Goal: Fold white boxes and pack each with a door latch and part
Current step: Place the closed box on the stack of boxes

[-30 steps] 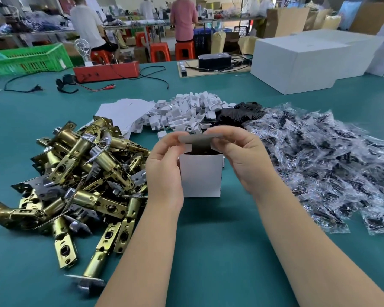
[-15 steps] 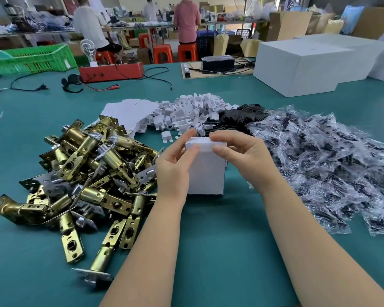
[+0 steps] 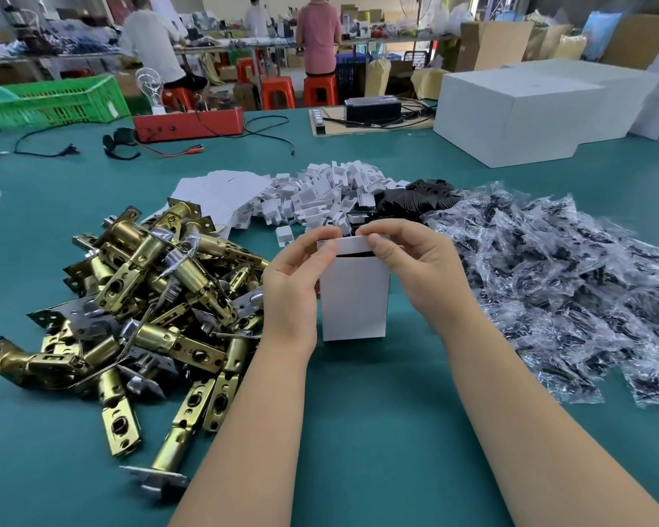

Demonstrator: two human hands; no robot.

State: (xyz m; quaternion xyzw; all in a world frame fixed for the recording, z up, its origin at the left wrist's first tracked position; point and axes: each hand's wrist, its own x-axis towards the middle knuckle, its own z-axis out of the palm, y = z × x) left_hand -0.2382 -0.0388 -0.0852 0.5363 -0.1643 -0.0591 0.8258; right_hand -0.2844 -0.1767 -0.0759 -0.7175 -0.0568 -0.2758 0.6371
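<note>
A small white box (image 3: 354, 298) stands upright on the green table, in the middle of the view. My left hand (image 3: 295, 283) pinches the left end of its top flap and my right hand (image 3: 415, 268) pinches the right end. The flap is raised a little, with a dark gap under it. A heap of brass door latches (image 3: 137, 298) lies to the left. Small black parts in clear bags (image 3: 571, 283) are piled to the right. What is inside the box is hidden.
Flat white box blanks (image 3: 221, 192), small white plastic pieces (image 3: 331, 195) and black parts (image 3: 415, 199) lie behind the box. Large white cartons (image 3: 518, 112) stand at the far right, a red device (image 3: 187, 125) with cables and a green crate (image 3: 54, 102) at the far left. People work at tables beyond.
The top flap went from open to pressed down on the box, and now it is lifted slightly again with both hands pinching its ends.
</note>
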